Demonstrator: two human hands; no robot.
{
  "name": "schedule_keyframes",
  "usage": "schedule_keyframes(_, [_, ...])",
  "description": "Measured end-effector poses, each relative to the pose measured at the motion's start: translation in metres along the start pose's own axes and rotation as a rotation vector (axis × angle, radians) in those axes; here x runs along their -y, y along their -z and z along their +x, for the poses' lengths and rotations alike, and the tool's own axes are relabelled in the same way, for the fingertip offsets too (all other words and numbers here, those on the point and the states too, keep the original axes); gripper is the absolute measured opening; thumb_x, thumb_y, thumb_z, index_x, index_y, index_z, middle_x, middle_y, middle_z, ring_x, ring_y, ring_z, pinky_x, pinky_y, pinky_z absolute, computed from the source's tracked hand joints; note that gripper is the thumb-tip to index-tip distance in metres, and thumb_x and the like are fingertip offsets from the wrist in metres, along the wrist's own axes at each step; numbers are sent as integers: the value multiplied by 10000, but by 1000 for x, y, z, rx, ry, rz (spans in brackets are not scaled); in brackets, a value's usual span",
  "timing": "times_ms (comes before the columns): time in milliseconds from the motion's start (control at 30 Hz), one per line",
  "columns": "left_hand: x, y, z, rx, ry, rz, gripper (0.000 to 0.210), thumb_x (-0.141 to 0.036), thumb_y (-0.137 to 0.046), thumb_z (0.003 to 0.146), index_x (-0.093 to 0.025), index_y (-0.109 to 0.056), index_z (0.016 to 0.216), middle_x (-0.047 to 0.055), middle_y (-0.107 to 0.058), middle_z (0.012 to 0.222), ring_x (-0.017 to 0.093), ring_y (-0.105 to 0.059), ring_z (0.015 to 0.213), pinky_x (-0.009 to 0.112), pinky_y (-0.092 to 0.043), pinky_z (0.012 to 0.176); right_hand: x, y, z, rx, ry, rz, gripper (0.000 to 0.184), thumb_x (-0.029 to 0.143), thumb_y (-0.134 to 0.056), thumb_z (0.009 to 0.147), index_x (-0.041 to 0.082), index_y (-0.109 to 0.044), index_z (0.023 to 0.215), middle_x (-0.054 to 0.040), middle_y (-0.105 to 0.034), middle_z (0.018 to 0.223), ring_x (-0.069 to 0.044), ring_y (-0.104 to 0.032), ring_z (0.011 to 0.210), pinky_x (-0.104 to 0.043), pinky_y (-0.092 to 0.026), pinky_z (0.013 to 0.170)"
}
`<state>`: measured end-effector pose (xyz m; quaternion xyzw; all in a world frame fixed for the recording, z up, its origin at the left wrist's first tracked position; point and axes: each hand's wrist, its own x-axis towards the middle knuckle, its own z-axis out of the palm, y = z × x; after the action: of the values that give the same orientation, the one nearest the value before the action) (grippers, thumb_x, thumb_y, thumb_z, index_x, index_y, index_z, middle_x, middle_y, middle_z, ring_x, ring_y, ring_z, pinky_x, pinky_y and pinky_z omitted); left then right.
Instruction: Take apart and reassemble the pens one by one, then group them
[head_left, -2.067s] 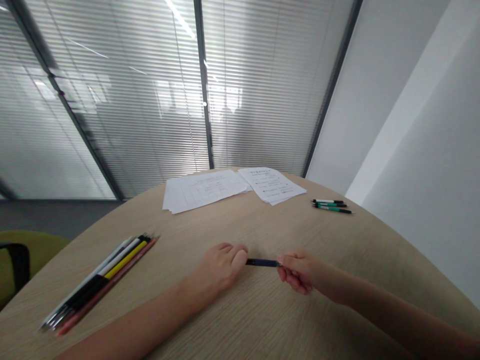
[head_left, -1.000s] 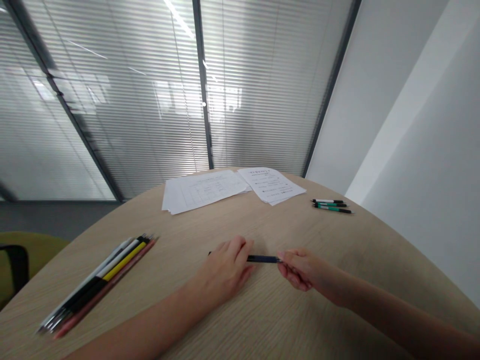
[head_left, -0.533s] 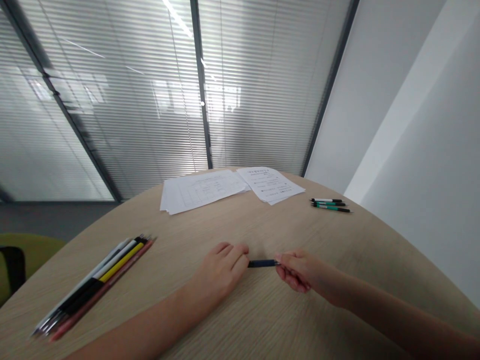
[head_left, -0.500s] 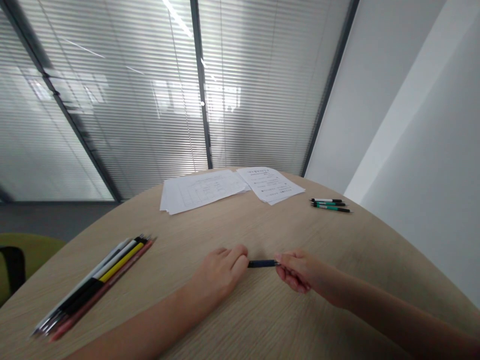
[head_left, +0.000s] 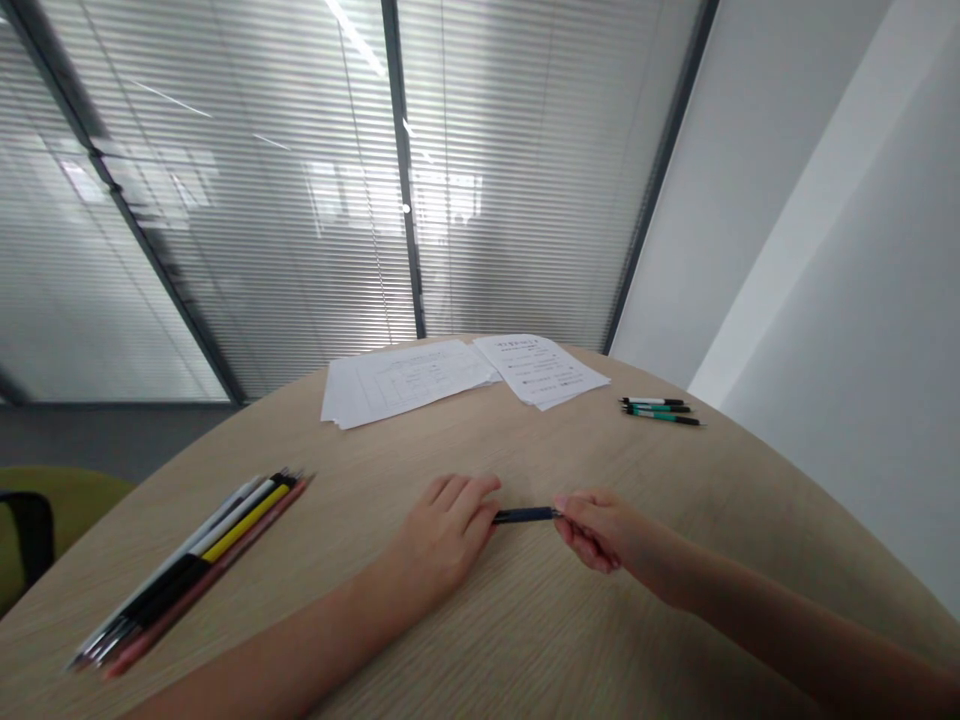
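A dark blue pen or mechanical pencil (head_left: 525, 515) lies crosswise between my two hands, just over the table. Its right end is pinched by my right hand (head_left: 600, 528), thumb on top and the other fingers curled underneath. At the other end is my left hand (head_left: 448, 525), palm down, its fingers stretched forward and the index finger apart from the thumb. The left thumb is against or right beside the pen's left end, and that tip is hidden behind the hand.
On the round wooden table (head_left: 375, 460), several pens and pencils (head_left: 195, 565) lie bundled at left. Printed sheets (head_left: 405, 380) and another paper stack (head_left: 536, 370) rest at the far edge. Green, black and white pens (head_left: 660, 410) are at the right. A green chair (head_left: 67, 485) stands at left.
My left fingers have straightened and lifted from their curl over the pen. Both hands and the pen have shifted slightly away from me.
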<state>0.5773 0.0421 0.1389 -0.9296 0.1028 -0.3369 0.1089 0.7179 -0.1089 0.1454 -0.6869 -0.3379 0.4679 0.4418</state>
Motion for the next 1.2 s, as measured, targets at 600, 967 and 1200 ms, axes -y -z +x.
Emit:
schedule_keyframes(600, [-2,18,1,-85,-136,9,233,-50,-318,854,-106,-540,815,13,-627,717,113,-537,603,300,-379,721,-6,-2,-1,17,-70,-44,348,309,-299,811,173,-433,520,67,-321,366,-59,-290,300,-185,-236,340])
schedule_keyframes(967, [-9,7,0,-42,-172,8,285,-93,-267,873,-109,-551,859,48,-617,761,134,-530,621,314,-383,669,-4,-10,-11,-168,776,-793,211,129,-486,750,171,-590,929,-55,-624,859,-160,-543,815,-279,-418,745])
schedule_keyframes(1200, [-3,5,0,-37,-137,-22,204,-118,-334,857,-132,-534,895,17,-611,655,138,-526,602,312,-372,674,1,-13,-15,-244,801,-722,171,75,-549,679,154,-608,819,-30,-637,755,-141,-562,717,-232,-438,666])
